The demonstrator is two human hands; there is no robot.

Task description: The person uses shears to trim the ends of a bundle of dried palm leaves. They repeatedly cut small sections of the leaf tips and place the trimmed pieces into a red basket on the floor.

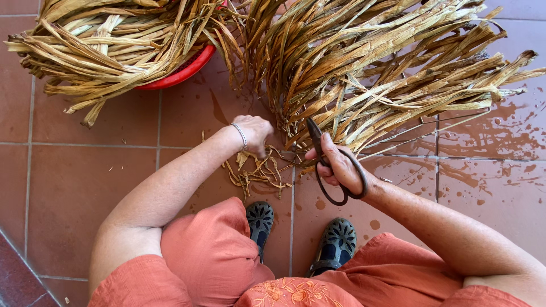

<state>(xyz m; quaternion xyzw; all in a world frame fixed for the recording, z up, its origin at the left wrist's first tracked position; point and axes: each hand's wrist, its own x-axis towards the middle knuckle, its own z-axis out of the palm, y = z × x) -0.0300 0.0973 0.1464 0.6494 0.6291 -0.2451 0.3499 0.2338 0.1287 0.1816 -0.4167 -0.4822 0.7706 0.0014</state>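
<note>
Looks like a home courtyard or porch used for craft work, not a proper workshop. The terracotta tiled floor (85, 187) is splashed with water, heaps of dried plant leaves (387, 62) lie right on it, and a red plastic basket (182, 71) holds another bundle.

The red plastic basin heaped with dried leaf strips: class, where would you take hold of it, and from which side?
Probably grip the red plastic basin by its bare curved rim, coming from the near side by the left hand. The dried leaf strips overhang and hide the rest of the rim, so only that arc shows clear for fingers.
</note>
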